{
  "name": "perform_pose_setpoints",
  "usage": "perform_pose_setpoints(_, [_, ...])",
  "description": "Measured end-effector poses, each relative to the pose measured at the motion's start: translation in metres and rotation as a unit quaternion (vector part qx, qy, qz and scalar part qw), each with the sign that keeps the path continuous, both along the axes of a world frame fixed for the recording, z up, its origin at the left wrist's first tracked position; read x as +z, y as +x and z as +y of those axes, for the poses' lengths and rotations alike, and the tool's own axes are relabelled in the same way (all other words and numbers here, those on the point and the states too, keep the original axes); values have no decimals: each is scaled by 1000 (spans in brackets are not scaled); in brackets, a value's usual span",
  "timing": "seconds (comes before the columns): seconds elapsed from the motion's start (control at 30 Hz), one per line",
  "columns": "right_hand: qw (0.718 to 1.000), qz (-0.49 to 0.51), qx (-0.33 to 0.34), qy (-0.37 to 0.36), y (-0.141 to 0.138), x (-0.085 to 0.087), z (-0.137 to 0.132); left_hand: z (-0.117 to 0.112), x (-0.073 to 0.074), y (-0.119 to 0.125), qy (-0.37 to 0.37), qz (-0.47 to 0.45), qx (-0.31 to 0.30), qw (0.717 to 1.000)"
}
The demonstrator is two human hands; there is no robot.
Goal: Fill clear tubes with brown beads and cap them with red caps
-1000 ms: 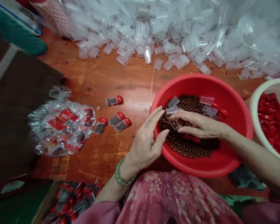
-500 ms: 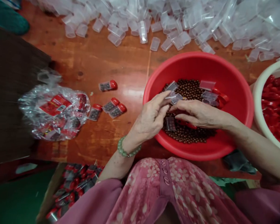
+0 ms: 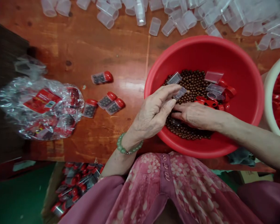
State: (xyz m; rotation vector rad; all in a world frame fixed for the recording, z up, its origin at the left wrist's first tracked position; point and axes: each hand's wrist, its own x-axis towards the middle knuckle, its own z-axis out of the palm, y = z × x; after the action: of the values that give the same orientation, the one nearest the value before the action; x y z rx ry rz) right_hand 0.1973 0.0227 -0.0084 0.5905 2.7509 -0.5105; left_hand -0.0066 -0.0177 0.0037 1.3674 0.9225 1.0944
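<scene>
Brown round beads (image 3: pixel 193 81) cover the bottom of a large red basin (image 3: pixel 226 54). Over its left side, my left hand (image 3: pixel 154 112), with a green bead bracelet (image 3: pixel 124 150) at the wrist, is closed on a small clear plastic container (image 3: pixel 180 93). Another clear container (image 3: pixel 175 78) lies on the beads just beyond those fingertips. My right hand (image 3: pixel 197 115) is low among the beads, fingers curled close to my left thumb; what they hold is hidden. Red caps (image 3: pixel 206 102) and more clear containers (image 3: pixel 214 77) lie to the right inside the basin.
Several filled containers with red caps (image 3: pixel 114 106) lie on the wooden table (image 3: pixel 128 59), near a clear bag of packed goods (image 3: pixel 46 105). Loose clear tubes (image 3: pixel 177 21) spread along the back. A white tub (image 3: pixel 268 93) of red caps stands right; a box below holds filled containers (image 3: pixel 74 186).
The view has shifted slightly. My right hand has sunk lower into the beads, and red caps once beneath it now show beyond it. My left hand stays on a clear container.
</scene>
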Motion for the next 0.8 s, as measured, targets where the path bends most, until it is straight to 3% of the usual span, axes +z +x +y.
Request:
perform_pose_setpoints(0.1, [994, -74, 0, 76, -9, 2, -9, -1, 4, 2, -6, -8, -2, 1000])
perform_pose_setpoints(0.17, [993, -89, 15, 72, -18, 2, -15, -1, 4, 3, -13, -16, 3, 1000])
perform_pose_setpoints(0.37, [993, -84, -5, -85, -22, 3, -4, -2, 4, 5, -55, -60, 29, 996])
perform_pose_setpoints(0.53, [976, 50, -60, -205, -8, 10, 18, 0, 4, 0, -71, -72, 8, 995])
perform_pose_setpoints(0.63, [953, 129, -106, -253, -1, 24, 25, 0, 4, -7, -73, -59, -12, 995])
perform_pose_setpoints(0.8, [892, 233, -181, -342, 11, 44, 29, 1, 1, -7, -33, -13, -101, 994])
